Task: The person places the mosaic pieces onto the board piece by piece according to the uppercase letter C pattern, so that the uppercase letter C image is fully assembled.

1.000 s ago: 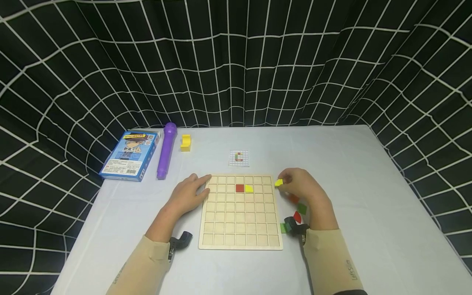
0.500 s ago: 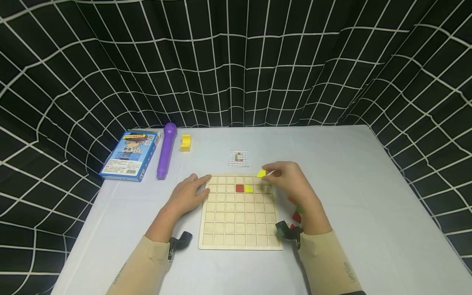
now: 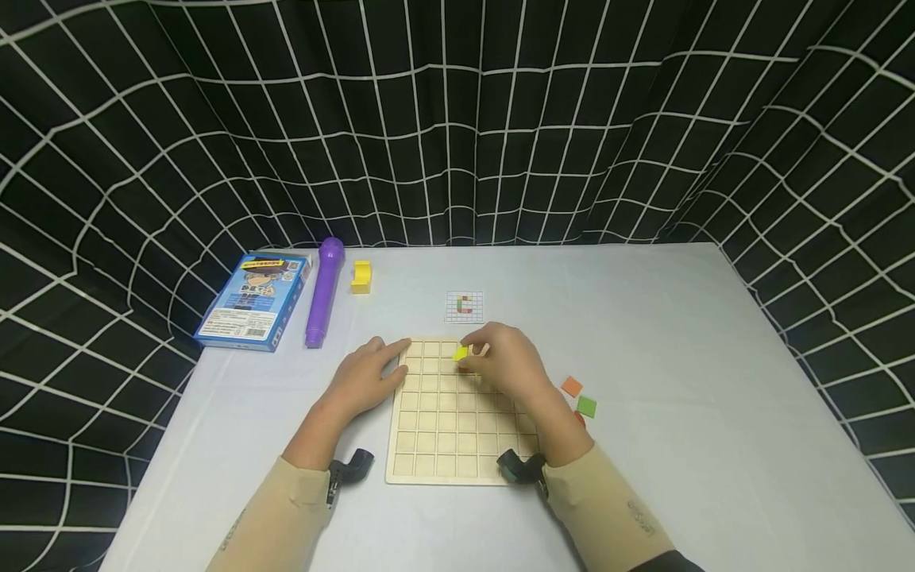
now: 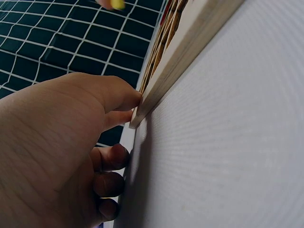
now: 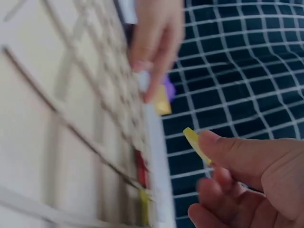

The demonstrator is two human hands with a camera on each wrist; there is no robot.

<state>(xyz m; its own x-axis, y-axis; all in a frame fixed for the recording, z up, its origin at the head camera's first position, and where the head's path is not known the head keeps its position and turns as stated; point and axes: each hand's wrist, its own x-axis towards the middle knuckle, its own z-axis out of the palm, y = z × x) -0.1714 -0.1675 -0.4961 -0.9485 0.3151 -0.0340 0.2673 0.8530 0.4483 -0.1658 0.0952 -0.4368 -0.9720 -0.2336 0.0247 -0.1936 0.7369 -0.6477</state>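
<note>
My right hand [image 3: 509, 361] pinches a small yellow tile [image 3: 461, 353] between thumb and fingertips, above the upper middle of the wooden grid board [image 3: 429, 429]. In the right wrist view the held tile is tilted and apart from the board. There, a red square tile [image 5: 141, 168] and another yellow tile [image 5: 144, 206] lie in cells of the board; in the head view my right hand mostly covers them. My left hand [image 3: 363, 377] touches the board's upper left corner and left edge with index finger and thumb; its other fingers are bent in the left wrist view.
Right of the board lie an orange tile [image 3: 572, 387], a green tile [image 3: 586, 407] and a red piece [image 3: 580, 418] partly behind my wrist. Beyond the board is a pattern card [image 3: 465, 307]. A blue box [image 3: 246, 298], purple stick [image 3: 325, 294] and yellow block [image 3: 361, 277] stand back left.
My right hand has carried the yellow tile leftward from beside the board's right edge to above its upper middle. The left hand stays in place.
</note>
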